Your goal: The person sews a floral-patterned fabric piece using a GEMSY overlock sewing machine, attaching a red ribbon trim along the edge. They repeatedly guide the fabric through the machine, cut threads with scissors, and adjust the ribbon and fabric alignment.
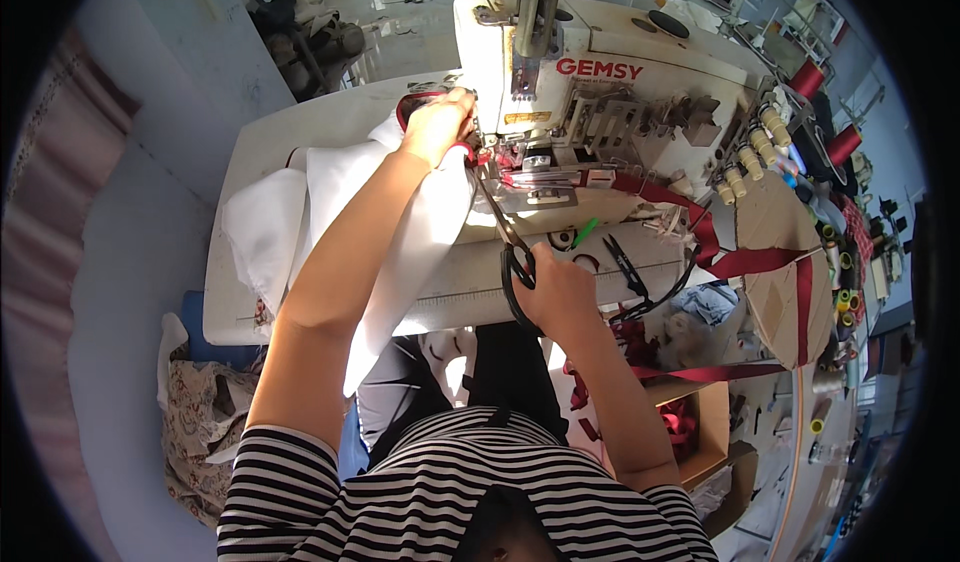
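Observation:
White cloth [415, 227] edged with dark red binding lies over the left of the sewing table and hangs down toward my lap. My left hand [440, 130] grips its bound edge just left of the sewing machine's [610, 57] needle area; the fingertips are partly hidden. In my right hand [560, 292] is a pair of scissors [514, 250] with black handles, fingers in the loops. Their blades point up and away toward the red edge beside my left hand. Whether the tips touch the binding I cannot make out.
Dark red tape [760, 261] runs from a cardboard reel [775, 217] to the machine. Small black snips [626, 265] and a green tool [586, 232] lie right of the scissors. Thread cones stand at the right. A cardboard box [710, 427] sits below the table; patterned cloth [205, 412] lies lower left.

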`<state>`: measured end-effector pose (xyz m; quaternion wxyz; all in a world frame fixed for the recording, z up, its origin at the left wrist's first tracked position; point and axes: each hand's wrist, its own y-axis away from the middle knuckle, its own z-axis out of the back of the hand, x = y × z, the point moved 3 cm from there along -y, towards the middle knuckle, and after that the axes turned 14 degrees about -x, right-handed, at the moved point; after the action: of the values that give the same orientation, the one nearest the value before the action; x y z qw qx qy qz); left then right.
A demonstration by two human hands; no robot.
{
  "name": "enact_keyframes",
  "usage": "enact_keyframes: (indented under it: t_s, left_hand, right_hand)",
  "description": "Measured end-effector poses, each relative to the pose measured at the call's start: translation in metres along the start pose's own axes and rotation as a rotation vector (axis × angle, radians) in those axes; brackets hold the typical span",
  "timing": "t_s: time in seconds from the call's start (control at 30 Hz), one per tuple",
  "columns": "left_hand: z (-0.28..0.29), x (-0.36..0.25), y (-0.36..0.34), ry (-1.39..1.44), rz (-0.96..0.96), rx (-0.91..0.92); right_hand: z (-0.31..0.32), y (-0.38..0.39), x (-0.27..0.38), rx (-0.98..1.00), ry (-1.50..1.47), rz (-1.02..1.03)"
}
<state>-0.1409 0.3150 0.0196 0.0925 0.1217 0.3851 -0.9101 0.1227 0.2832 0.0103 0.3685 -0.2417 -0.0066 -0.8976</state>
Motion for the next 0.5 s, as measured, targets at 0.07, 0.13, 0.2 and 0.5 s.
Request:
enact_keyframes:
  t_s: [0.07,0.13,0.2,0.5]
  left_hand:
    - [-0.014,0.056,0.005,0.268,0.131,-0.057]
    - [-0.019,0.058,-0.003,0.298,0.201,-0.065]
    - [-0.014,0.053,-0.012,0.127,0.098,-0.128]
    - [0.031,0.031,0.000,0.041,0.148,-0.254]
  right_hand:
    - [0.000,-0.001,0.008,0.022,-0.031,0.035]
    - [-0.001,0.000,0.005,0.025,-0.018,0.018]
    - [-0.003,0.003,0.003,0.020,-0.018,0.015]
    - [-0.010,0.011,-0.007,0.012,-0.191,-0.031]
